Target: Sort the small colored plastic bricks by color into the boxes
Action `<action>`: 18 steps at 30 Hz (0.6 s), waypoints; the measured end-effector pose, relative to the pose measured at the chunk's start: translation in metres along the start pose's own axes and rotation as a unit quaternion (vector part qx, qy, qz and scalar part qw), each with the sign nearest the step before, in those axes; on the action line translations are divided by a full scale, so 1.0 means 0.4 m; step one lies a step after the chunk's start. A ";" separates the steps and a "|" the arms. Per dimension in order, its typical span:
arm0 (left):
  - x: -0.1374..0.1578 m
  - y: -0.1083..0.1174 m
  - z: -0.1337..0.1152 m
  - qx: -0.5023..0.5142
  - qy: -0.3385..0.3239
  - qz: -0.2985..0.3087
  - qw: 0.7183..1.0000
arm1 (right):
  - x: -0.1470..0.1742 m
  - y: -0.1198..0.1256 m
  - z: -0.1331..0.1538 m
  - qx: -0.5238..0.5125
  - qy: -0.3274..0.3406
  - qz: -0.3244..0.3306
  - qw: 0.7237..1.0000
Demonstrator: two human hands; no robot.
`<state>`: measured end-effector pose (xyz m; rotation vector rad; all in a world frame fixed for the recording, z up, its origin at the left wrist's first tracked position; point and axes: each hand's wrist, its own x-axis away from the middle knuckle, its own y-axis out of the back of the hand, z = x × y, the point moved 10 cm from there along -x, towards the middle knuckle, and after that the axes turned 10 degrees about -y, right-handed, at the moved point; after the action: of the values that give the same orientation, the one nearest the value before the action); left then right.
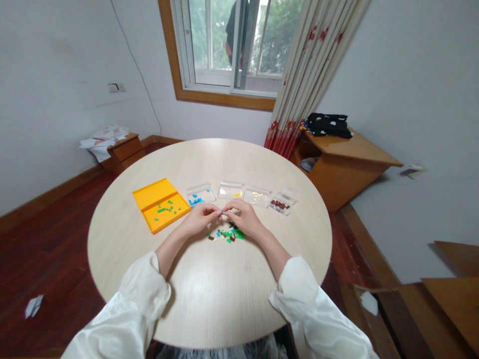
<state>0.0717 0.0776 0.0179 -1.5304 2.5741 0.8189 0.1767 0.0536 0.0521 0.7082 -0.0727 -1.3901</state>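
Your left hand [199, 219] and right hand [245, 218] meet above the table [204, 294], thumbs and fingers drawn together at the tips. A small blue piece [223, 213] is pinched there, directly between the two sets of fingertips; its exact shape is too small to make out.

Just below your right hand, on your side, lies a loose pile of mixed pieces [228, 234] in green, brown, blue and pale yellow; part of it sits under that hand.

Beyond your hands you have four clear boxes in a row. From left to right: the box of blue pieces [210, 196], just past your left hand; the box of yellow pieces [225, 191]; the box of pale yellow pieces [264, 200]; and the box of brown pieces [285, 213], to the right of your right hand. Left of your left hand, an open orange-yellow case [151, 193] holds scattered green pieces [161, 210] in its nearer half.
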 end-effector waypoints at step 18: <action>0.055 0.234 0.020 -0.278 0.001 -0.304 0.911 | 0.005 -0.067 -0.040 0.039 -0.022 0.106 0.993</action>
<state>-0.0187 0.0987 0.0439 -2.2791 1.7167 1.5001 0.1608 0.0581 0.0256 0.7127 -0.2310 -1.2039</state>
